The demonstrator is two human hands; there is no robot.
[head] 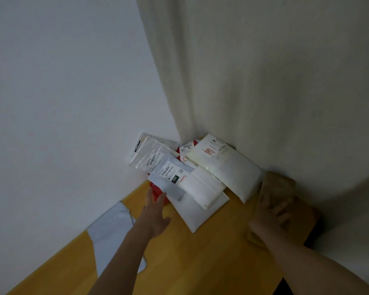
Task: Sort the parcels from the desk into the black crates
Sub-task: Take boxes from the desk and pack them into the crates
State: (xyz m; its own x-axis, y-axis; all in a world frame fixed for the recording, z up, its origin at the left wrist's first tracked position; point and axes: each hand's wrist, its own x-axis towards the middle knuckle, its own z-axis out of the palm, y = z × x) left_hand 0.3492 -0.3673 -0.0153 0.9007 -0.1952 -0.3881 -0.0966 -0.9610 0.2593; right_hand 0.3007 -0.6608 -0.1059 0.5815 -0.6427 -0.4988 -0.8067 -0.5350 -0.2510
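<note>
A heap of parcels sits in the far corner of the yellow worktop, pushed up against the white wall on the left and the cream curtain on the right. Nearest in the heap is a large flat white mailer with a printed label, barcode and a small dark tag reading 060; a smaller padded white packet lies across it. To the far right of these a plump cream-white pouch with a red-marked label rests against the curtain. On the far left, clear plastic bags with barcode stickers lean at the wall, and bits of a red parcel show from under the pile. A brown paper parcel lies at the right edge of the worktop, just beside the pouch. A pale grey mailer lies apart on the near left, along the wall.

The left hand reaches with straight, relaxed fingers, its tips touching the red parcel at the edge of the large mailer, gripping nothing. The right hand lies flat with fingers spread on the brown parcel, pressing rather than clutching it
</note>
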